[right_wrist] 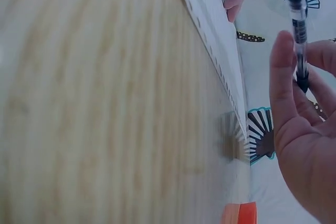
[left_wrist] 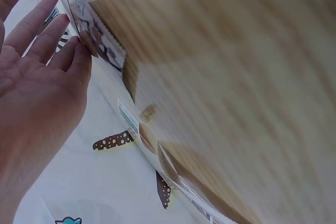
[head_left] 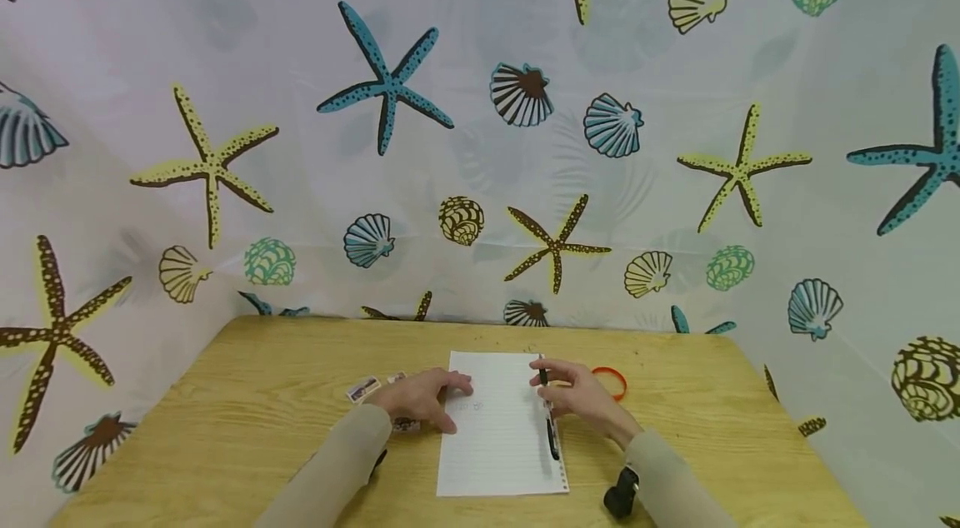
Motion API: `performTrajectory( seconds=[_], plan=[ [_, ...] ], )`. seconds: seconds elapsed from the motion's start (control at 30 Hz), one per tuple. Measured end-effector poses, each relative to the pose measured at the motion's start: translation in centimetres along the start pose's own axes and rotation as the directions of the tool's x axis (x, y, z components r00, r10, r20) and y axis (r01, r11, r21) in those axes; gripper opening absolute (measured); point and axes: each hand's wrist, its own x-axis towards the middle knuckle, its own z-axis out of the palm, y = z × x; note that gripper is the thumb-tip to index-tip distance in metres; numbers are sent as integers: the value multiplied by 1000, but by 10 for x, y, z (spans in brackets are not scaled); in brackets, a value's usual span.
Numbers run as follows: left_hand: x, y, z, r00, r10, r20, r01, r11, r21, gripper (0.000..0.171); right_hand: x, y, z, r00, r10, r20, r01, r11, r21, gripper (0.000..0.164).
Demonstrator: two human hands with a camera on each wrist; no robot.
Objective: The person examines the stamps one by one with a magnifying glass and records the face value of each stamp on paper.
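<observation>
Left hand [head_left: 420, 397] spread at the left of the paper [head_left: 498, 449], the right hand [head_left: 583, 396] seemingly readies a pinched pen [head_left: 552, 435] that likely needs a writing grip.

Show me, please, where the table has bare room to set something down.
Bare tabletop lies right of the red band, out to the right edge, and left of the small cards, out to the left edge. Between, it is crowded: left hand, lined paper, right hand holding a pen.
</observation>
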Motion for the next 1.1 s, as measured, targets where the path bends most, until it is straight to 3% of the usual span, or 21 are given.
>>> performTrajectory(
  seconds=[0.27, 0.5, 0.83, 1.1],
  plan=[
    [-2, 0, 0, 1000, -13, -7, 14, 1000, 26, 54, -6, -3, -1, 1000, 23, -8, -23, 999, -30, 40],
    [-2, 0, 0, 1000, 1, -9, -1, 999, 32, 58, -9, -4, -10, 998, 53, -40, -56, 996, -72, 38],
    [0, -1, 0, 1000, -15, -9, 16, 999, 31, 61, -13, -4, -24, 996, 85, -27, -88, 989, -115, 48],
    [0, 0, -1, 1000, -16, 4, 16, 1000, 20, 63, -14, -1, -33, 994, 36, -106, -66, 953, -297, 42]
  ],
)
